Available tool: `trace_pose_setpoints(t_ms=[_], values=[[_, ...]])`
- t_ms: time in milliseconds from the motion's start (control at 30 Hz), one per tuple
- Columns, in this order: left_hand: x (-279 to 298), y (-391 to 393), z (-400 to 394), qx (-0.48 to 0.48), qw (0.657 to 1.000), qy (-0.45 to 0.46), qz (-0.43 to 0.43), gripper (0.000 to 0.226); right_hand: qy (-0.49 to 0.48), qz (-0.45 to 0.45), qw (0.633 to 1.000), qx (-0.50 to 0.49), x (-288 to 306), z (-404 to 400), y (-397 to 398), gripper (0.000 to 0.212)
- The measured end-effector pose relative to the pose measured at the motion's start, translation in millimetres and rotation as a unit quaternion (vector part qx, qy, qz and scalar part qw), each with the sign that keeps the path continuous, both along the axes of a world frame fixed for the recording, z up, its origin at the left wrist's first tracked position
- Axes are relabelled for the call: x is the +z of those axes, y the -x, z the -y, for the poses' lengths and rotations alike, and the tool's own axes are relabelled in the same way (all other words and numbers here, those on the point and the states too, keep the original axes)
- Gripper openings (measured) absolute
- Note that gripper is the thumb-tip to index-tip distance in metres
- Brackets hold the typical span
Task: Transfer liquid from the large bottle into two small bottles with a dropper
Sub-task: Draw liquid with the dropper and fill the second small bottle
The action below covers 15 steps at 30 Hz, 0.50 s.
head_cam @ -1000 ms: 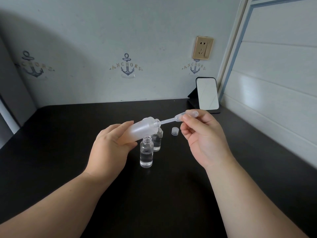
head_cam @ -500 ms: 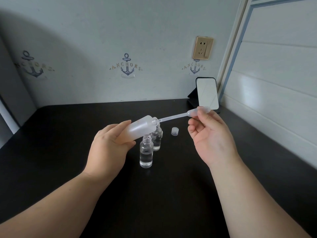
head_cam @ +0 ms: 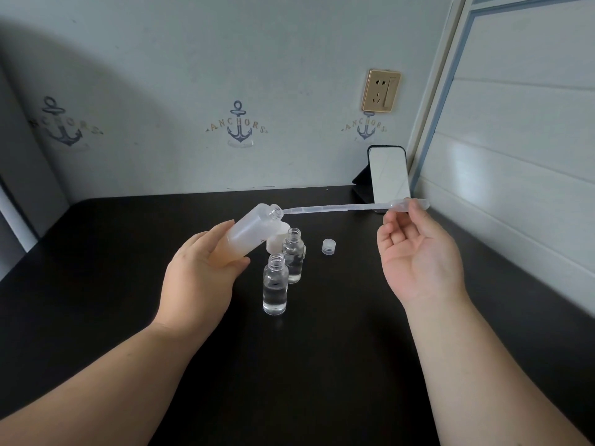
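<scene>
A: Your left hand point(head_cam: 199, 278) has its fingers wrapped round the large bottle point(head_cam: 249, 231), tilted with the open mouth up and to the right. Your right hand point(head_cam: 418, 255) pinches the dropper point(head_cam: 338, 208) at its bulb; the other fingers hang loose.

B: And the tip?

A: Right at the bottle's mouth, with the stem lying almost level. I can't tell whether the stem carries liquid.

B: Where does it go?

A: Two small bottles point(head_cam: 275, 286) stand open on the black table point(head_cam: 96, 284), just below and right of the large one, one near and one far, both partly full of clear liquid. A white cap point(head_cam: 276, 241) sits behind them, a small clear cap point(head_cam: 328, 246) further right.

B: Advice?

A: Keep your pinch even so nothing drips, bring the tip squarely over a neck, then squeeze slowly. Hold the large bottle at that tilt so it doesn't spill.
</scene>
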<state>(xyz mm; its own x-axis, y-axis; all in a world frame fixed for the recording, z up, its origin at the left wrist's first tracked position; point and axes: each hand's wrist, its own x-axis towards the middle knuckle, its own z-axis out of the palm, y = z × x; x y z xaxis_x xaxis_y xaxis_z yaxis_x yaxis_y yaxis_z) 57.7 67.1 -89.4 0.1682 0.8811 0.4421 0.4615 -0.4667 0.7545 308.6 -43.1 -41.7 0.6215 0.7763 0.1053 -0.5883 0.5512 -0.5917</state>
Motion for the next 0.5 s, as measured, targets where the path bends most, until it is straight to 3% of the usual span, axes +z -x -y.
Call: trace_pose_setpoints(t_ms=[300, 500], values=[[1.0, 0.5, -0.7, -0.004, 0.998, 0.037, 0.05, 0.042, -0.006, -0.058, 0.998, -0.017, -0.5, -0.2, -3.1, 0.024], [-2.7, -0.3, -5.0, 0.019, 0.995, 0.065, 0.079, 0.051, -0.009, -0.061, 0.998, -0.011, -0.9, -0.8, -3.1, 0.026]])
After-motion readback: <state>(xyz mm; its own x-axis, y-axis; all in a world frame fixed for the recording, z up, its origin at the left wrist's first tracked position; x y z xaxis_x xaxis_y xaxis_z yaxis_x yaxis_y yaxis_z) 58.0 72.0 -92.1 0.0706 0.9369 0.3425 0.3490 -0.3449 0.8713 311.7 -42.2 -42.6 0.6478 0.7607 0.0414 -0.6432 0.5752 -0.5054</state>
